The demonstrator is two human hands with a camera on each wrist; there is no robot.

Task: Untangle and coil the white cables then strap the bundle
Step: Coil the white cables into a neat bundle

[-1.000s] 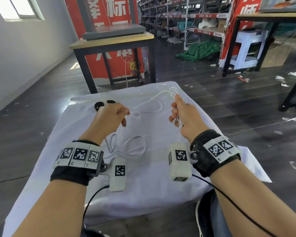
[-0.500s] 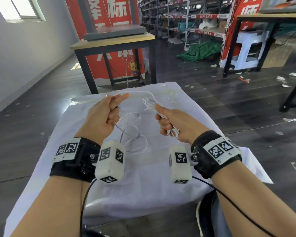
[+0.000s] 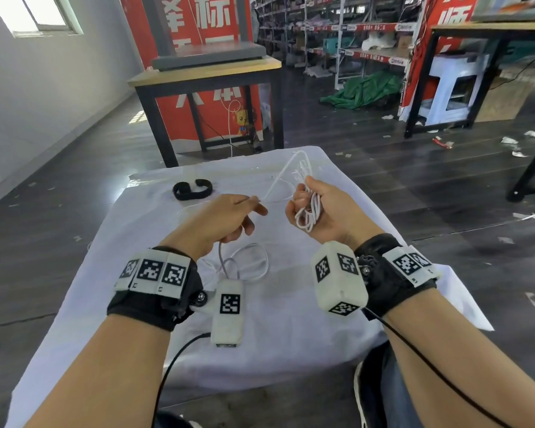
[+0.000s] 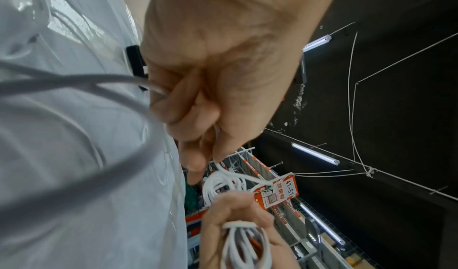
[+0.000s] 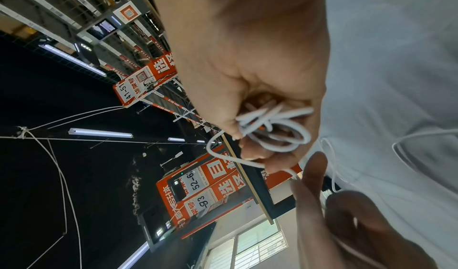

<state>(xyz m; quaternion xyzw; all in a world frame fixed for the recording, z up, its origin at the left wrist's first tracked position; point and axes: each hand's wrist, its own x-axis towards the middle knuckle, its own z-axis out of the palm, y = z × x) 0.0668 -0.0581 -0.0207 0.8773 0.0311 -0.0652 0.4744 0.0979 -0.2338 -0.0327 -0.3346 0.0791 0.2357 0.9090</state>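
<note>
Up above the white cloth (image 3: pixel 290 319), both hands are raised and close together. The right hand (image 3: pixel 327 211) has its fingers (image 5: pixel 257 151) curled round a bunch of coiled white cable (image 3: pixel 309 211), with loops sticking out above the knuckles and below the heel of the palm; the right wrist view shows several turns packed between fingers and palm. The left hand (image 3: pixel 219 217) is just beside it, with a single run of the same cable pinched between thumb and forefinger (image 4: pixel 198 155), the other fingers curled loosely underneath. From that pinch a short stretch of cable (image 4: pixel 228 177) leads straight across to the coil in the right hand. Behind the left fingers, toward the wrist, the rest of the cable drops down and lies in loose loops (image 3: pixel 247 264) on the cloth, below and between the two wrists. Beyond the left fingertips, apart from them, a black strap (image 3: pixel 192 193) lies curved open on the cloth. Farther off stands a wooden-topped table (image 3: pixel 204 72).
</note>
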